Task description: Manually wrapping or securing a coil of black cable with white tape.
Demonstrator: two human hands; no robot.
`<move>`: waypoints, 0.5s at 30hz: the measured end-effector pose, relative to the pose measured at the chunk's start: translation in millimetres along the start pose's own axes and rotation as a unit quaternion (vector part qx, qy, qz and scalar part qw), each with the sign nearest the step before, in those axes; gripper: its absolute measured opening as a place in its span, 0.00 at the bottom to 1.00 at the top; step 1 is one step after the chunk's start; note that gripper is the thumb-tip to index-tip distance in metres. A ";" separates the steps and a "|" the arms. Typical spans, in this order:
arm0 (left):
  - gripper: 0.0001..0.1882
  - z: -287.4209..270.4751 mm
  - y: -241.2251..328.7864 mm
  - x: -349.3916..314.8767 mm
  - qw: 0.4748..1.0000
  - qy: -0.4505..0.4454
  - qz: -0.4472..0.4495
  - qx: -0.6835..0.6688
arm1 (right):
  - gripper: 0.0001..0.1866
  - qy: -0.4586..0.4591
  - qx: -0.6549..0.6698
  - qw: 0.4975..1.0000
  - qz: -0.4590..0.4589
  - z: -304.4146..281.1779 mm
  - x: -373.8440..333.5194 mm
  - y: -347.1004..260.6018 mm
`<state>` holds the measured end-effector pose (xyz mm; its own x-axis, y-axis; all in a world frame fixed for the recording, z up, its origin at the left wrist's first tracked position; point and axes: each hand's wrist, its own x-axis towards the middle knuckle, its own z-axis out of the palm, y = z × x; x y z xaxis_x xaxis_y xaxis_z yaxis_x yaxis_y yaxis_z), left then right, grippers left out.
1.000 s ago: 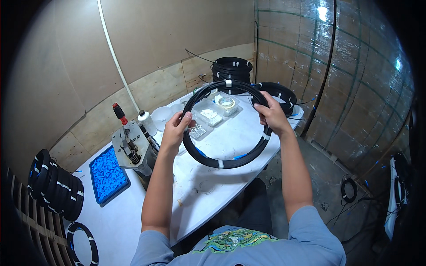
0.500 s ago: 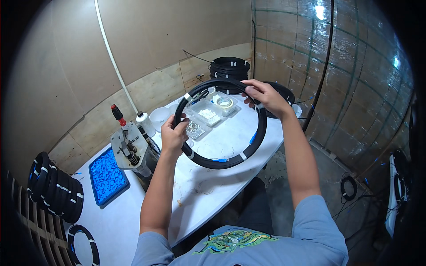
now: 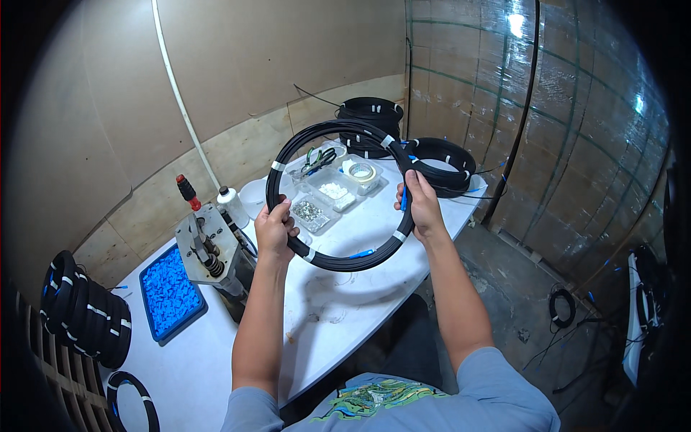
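Observation:
A coil of black cable (image 3: 345, 263), bound with several white tape bands, is held up over the white table between my hands. My left hand (image 3: 276, 229) wraps round the coil's left side. On the right side, my right hand (image 3: 421, 204) grips it beside a blue connector (image 3: 404, 199). A second blue connector (image 3: 362, 253) lies along the lower part of the ring. Through the coil's opening show clear plastic boxes, one with small metal parts (image 3: 308, 211) and one with white pieces (image 3: 334, 191).
A hand press with a red-and-black handle (image 3: 210, 245) stands left of my left arm, beside a blue tray of small blue parts (image 3: 171, 291). Stacked cable coils stand at the far left (image 3: 86, 309) and back (image 3: 368, 115). Another coil (image 3: 440, 162) lies at the table's right end.
My right hand has moved down the coil's right side to a place beside the blue connector. The coil has shifted slightly left and up. My left hand keeps its hold.

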<state>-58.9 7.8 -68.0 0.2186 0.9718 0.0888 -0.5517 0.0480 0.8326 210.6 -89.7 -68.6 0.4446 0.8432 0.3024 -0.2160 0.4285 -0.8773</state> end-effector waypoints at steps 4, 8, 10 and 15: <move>0.06 -0.2 2.5 2.0 1.000 0.010 -0.004 0.005 | 0.20 0.057 -0.115 0.991 -0.049 11.6 -4.4 -1.9; 0.06 0.9 3.7 4.2 1.000 0.003 0.002 0.009 | 0.20 0.044 -0.087 0.994 -0.042 9.9 -4.4 -2.0; 0.06 1.8 3.5 4.2 1.000 0.004 0.000 0.009 | 0.18 0.053 -0.055 0.997 -0.013 10.7 -5.7 -6.2; 0.06 4.1 -2.3 2.1 1.000 0.003 -0.012 0.004 | 0.14 0.051 -0.088 0.995 -0.011 6.7 -6.3 -4.8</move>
<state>-53.9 8.7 -67.5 0.2268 0.9717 0.0654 -0.5402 0.0696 0.8387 203.1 -94.9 -63.8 0.5352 0.7930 0.2910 -0.0543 0.3760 -0.9250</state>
